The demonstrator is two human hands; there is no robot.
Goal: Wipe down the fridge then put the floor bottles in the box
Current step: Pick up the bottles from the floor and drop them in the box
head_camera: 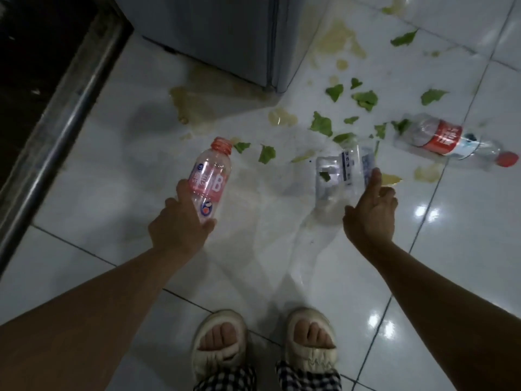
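Note:
A pink-labelled plastic bottle [210,176] with an orange threaded neck and no cap is gripped near its base by my left hand [180,221], thumb on one side and fingers on the other. A clear, crumpled bottle [338,176] with a blue-and-white label lies on the white floor tiles. My right hand [372,213] reaches its right edge with the forefinger straight along it and the thumb spread, not closed around it. A third bottle [445,139], with a red label and red cap, lies on its side at the right. The grey fridge's [225,32] lower corner stands at the top. No box is in view.
Torn green leaves [321,124] and yellowish spill patches [335,38] are scattered on the tiles around the fridge and bottles. A dark doorway with a metal threshold rail [56,131] runs along the left. My feet in pale slippers [265,340] stand at the bottom.

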